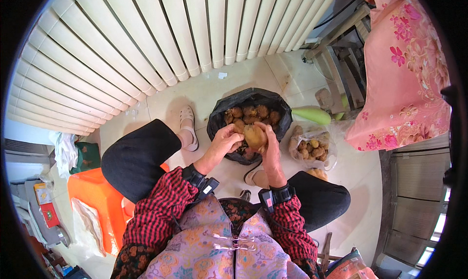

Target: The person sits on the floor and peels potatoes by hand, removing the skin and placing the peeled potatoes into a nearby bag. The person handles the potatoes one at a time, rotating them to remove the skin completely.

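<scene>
My right hand [271,141] grips a yellowish-brown, potato-like piece of produce [255,137] from its right side. At its left edge, the bent fingers and thumb of my left hand [226,140] press against it. Both hands are over the near part of a black plastic bag [214,120] that stands open on the floor between my feet. Inside the bag lie several round, rough brown tubers [250,111], some with yellowish patches. My hands hide part of the bag's contents. What is between my left fingertips is too small to tell.
Right of the bag stands a clear plastic bag [331,160] of small potatoes [313,150]; a long green gourd [311,114] lies behind it. A white radiator [193,34] runs along the far side. An orange plastic stool [93,191] is at left, a pink floral cloth [395,77] at right.
</scene>
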Available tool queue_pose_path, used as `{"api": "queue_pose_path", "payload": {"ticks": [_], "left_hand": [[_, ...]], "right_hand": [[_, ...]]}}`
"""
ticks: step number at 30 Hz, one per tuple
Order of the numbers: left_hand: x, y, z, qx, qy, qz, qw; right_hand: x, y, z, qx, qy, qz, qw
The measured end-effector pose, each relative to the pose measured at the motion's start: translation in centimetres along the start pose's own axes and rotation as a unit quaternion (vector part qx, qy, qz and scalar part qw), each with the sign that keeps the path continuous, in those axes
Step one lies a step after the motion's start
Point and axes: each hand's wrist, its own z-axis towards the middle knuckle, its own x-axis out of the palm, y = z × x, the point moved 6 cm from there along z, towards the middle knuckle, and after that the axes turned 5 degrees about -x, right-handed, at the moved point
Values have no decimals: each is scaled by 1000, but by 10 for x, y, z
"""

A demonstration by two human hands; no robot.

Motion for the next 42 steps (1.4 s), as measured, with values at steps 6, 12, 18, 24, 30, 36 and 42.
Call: {"api": "queue_pose_path", "payload": {"ticks": [6,12,18,24,30,36,42], "left_hand": [[-6,-5,-2,-10,-25,8,1000],[-1,-7,-3,-2,10,-18,1000],[-7,3,-1,-83,-3,17,996],[2,2,-4,-87,-4,84,993],[14,3,-10,-46,19,198,979],[15,18,-11,-103,50,166,980],[26,31,-14,-149,98,142,974]], "right_hand": [[2,11,-2,-70,57,-105,990],[-6,4,-1,-31,27,-40,998],[-9,-2,-5,22,3,-58,998],[-13,-1,-5,24,-22,-112,993],[-17,6,-6,-49,-56,-239,968],[-22,10,-2,-84,-55,-302,948],[-25,12,-3,-103,-60,-288,950]]}}
